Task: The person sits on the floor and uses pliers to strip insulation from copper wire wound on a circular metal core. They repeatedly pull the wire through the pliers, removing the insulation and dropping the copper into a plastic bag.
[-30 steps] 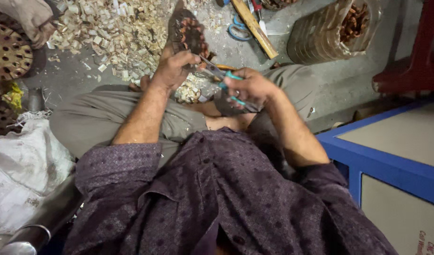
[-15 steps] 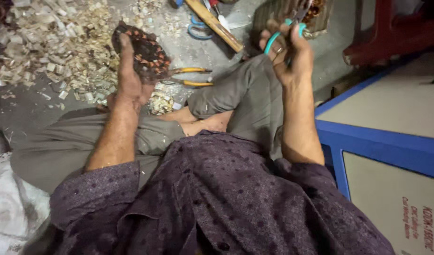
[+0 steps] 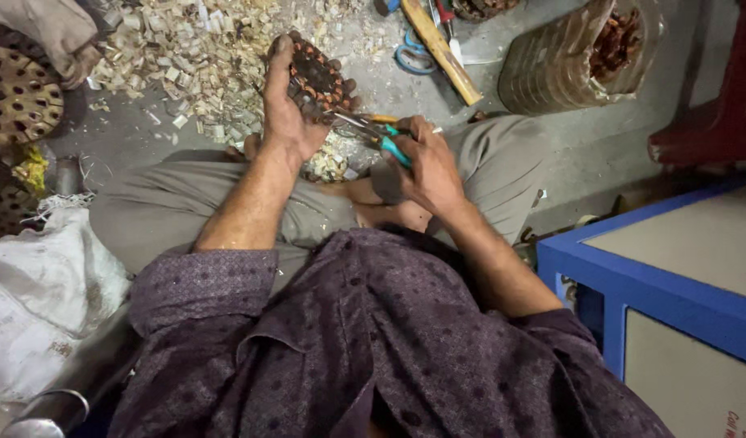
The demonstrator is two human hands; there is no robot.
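Note:
I sit cross-legged on the floor. My left hand [image 3: 288, 109] grips a round, dark motor stator with copper windings [image 3: 318, 75], held up above my knees. My right hand [image 3: 426, 166] is closed on teal-handled pliers [image 3: 371, 131], whose jaws point left and reach the stator's lower edge. Below the hands lies a small heap of pale scraps [image 3: 328, 162] between my legs.
A big pile of pale scraps [image 3: 178, 57] covers the floor ahead. Scissors [image 3: 418, 57] and a wooden stick [image 3: 442, 50] lie at the top. A sack of stators [image 3: 568, 61] stands top right, a blue cabinet [image 3: 657, 276] at right, a white sack [image 3: 40, 300] at left.
My right hand came back from the sack at the upper right and brought the pliers to the stator. My left hand kept hold of the stator.

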